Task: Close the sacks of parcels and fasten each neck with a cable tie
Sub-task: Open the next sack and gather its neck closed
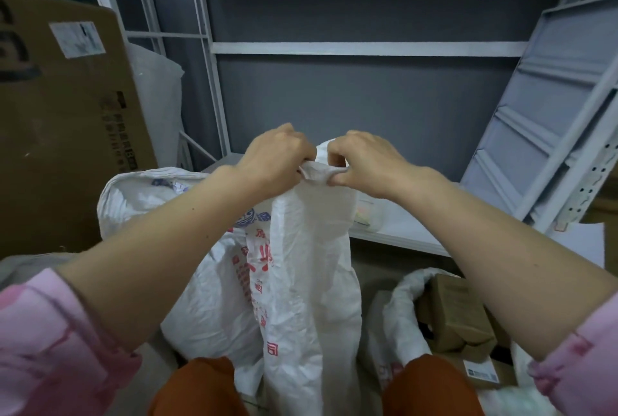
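Open sack (406, 307) low right, rim rolled down, brown boxes (458, 312) showing inside: not closed, no tie. Between the knees, the sack (301, 281) in hand stands upright, its top drawn up into a neck (316, 174). Left hand (277, 158) and right hand (364, 161) both pinch that gathered neck, fingers curled on the fabric. Judged mid-gather; fastening not yet done. No cable tie visible; one could be hidden in the fists, cannot tell. Third sack (133, 194) behind left, its mouth cut off by the forearm. Shelf (401, 228) beyond.
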{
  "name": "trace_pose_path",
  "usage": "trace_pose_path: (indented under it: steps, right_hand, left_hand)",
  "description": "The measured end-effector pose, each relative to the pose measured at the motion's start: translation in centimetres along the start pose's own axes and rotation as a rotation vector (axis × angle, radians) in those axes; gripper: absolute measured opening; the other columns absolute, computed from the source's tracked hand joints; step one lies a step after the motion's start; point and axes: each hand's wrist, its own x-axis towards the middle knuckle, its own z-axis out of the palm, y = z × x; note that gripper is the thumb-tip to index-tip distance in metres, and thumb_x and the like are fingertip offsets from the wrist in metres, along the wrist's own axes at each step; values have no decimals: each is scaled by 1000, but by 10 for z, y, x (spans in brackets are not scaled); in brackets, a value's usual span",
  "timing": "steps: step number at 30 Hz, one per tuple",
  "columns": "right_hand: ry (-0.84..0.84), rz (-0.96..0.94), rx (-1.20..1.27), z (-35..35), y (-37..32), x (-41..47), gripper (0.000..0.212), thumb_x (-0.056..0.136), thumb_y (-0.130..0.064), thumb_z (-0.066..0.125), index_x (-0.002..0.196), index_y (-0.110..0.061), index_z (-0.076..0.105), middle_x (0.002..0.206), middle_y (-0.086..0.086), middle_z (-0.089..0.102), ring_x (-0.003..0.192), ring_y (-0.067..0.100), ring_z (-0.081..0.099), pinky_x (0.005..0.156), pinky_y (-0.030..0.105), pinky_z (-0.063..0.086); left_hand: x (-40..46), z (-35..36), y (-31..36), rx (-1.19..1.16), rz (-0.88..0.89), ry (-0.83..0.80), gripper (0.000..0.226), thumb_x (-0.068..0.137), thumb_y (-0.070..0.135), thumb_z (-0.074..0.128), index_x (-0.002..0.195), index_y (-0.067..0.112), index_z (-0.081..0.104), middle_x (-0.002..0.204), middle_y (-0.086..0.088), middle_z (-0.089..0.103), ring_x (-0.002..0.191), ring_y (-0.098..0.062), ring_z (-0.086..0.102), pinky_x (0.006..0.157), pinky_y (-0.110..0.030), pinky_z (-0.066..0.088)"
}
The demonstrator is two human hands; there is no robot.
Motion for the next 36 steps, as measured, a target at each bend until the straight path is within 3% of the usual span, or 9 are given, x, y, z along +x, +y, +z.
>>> trace_pose_path:
  steps: [6, 10, 15, 20, 23, 27, 31, 34, 36]
  right_hand:
    - [294, -230, -280, 22, -5, -10, 36, 53, 7, 72, 62, -13, 43, 58, 5, 50, 48, 23, 44, 44, 20, 9]
    - [314, -181, -393, 38, 3, -15, 34, 45, 10, 76, 59, -7, 50, 57, 7, 48, 40, 24, 43, 41, 20, 16]
    - [315, -155, -387, 46, 7, -16, 36, 41, 10, 78, 54, -7, 48, 53, 6, 46, 37, 22, 38, 41, 20, 17]
    - [333, -158, -424, 56, 10, -15, 39, 37, 10, 78, 53, -9, 48, 52, 5, 45, 36, 20, 34, 41, 19, 16]
    - [451, -198, -447, 61, 14, -19, 38, 40, 12, 75, 53, -9, 46, 52, 5, 43, 41, 17, 21, 42, 20, 16]
    - [615, -293, -431, 67, 15, -22, 35, 44, 12, 68, 52, -11, 43, 53, 4, 41, 46, 15, 17, 43, 23, 16]
    - [370, -211, -357, 60, 4, -24, 25, 61, 2, 69, 64, -11, 47, 67, 5, 50, 48, 22, 39, 47, 26, 21]
    - [-136, -37, -66, 49, 3, -20, 20, 79, -29, 68, 88, -16, 55, 92, -4, 51, 86, 21, 52, 55, 28, 27]
    - [-119, -17, 47, 39, 0, -19, 34, 79, -33, 70, 106, -19, 56, 107, -5, 52, 99, 18, 51, 63, 27, 34]
  left_hand:
    - [-9, 4, 4, -250, -219, -84, 54, 77, 16, 66, 128, 20, 50, 116, -1, 57, 107, -22, 50, 85, -35, 47]
    - [-13, 1, -4, -340, -372, -323, 50, 72, 28, 77, 117, 16, 58, 108, -1, 61, 95, -21, 57, 84, -33, 51]
    - [-23, 22, -3, -103, -314, -159, 15, 78, -2, 55, 89, 9, 55, 90, -10, 61, 82, -31, 57, 63, -33, 42]
    - [-24, 34, -3, 115, -224, -232, 35, 76, -10, 58, 106, 6, 50, 99, -12, 59, 90, -29, 55, 63, -34, 37]
    - [-19, 22, 1, -190, -238, -394, 32, 79, 11, 66, 109, 11, 55, 106, -4, 60, 94, -22, 56, 74, -32, 46]
    - [-7, -10, 2, -731, -346, -464, 24, 74, 46, 74, 85, 24, 75, 81, 6, 66, 72, -11, 52, 71, -28, 45]
    - [0, 0, 5, -564, -342, -543, 14, 71, 35, 80, 76, 25, 73, 67, 1, 59, 59, -16, 46, 57, -24, 39]
    - [-4, 15, 13, -257, -289, -375, 12, 74, 22, 75, 84, 25, 68, 79, 4, 62, 71, -17, 55, 57, -24, 38]
    - [-8, 22, 16, -108, -229, -274, 10, 78, 20, 68, 86, 26, 65, 84, 4, 59, 80, -19, 55, 62, -27, 36]
